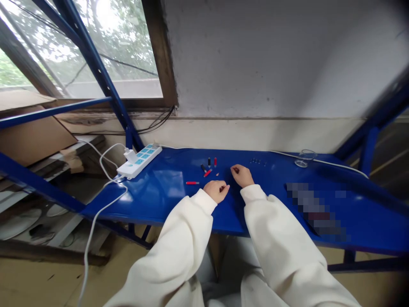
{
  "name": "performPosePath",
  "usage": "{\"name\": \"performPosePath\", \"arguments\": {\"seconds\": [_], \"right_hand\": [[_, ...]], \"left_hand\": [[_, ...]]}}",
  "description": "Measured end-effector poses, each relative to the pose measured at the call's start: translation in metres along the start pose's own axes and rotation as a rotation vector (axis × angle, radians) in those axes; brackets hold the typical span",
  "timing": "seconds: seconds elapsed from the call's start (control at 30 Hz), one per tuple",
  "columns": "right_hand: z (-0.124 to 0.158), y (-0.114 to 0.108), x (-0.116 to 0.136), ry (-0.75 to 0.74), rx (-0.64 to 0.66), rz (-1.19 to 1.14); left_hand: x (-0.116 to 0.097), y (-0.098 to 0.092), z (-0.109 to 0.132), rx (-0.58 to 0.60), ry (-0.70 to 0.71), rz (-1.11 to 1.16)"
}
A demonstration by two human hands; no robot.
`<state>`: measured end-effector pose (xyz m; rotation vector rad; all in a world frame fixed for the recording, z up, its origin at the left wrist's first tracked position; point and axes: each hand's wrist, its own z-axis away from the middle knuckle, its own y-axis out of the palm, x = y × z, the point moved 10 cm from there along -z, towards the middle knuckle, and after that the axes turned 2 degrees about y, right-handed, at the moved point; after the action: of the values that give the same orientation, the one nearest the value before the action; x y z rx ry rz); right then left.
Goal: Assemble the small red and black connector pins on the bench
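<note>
My left hand (pixel 216 190) is over the middle of the blue table, its fingers curled together; whatever may be in them is hidden. To its right and slightly farther away, my right hand (pixel 242 175) is closed with thumb and fingertips pinched, and I cannot make out anything between them. Beyond my left hand a black cylinder (pixel 209 162) and a red cylinder (pixel 215 162) stand upright. Another black piece (pixel 203 168) and a red piece (pixel 208 172) lie touching or nearly so. A slim red piece with a silvery end (pixel 192 183) lies left of my left hand. Between the hands is a tiny pale bit (pixel 217 174).
Several tiny metal parts (pixel 257 161) lie beyond my right hand. A clear round container (pixel 300 163) is at the back right, before a white cable. A white power strip (pixel 139 161) occupies the left end. A pixelated object (pixel 311 207) covers part of the right side.
</note>
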<state>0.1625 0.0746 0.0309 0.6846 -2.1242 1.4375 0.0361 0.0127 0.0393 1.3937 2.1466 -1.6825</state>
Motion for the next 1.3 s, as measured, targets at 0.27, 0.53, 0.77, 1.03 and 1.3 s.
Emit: {"name": "performPosePath", "arguments": {"seconds": [0.27, 0.53, 0.77, 1.03, 1.3], "right_hand": [[0.000, 0.002, 0.002, -0.008, 0.014, 0.017], [0.000, 0.003, 0.001, -0.006, 0.020, 0.038], [-0.001, 0.007, 0.000, -0.011, 0.037, 0.040], [-0.005, 0.026, 0.016, -0.109, 0.121, -0.083], [-0.026, 0.045, 0.026, -0.110, 0.181, 0.061]], "left_hand": [[0.000, 0.000, -0.001, 0.002, -0.005, -0.009], [0.003, 0.001, -0.001, -0.010, -0.008, -0.002], [-0.013, -0.003, -0.008, -0.013, 0.056, -0.063], [-0.036, -0.005, -0.023, -0.020, 0.285, -0.185], [-0.032, -0.011, -0.014, -0.137, 0.220, 0.018]]}}
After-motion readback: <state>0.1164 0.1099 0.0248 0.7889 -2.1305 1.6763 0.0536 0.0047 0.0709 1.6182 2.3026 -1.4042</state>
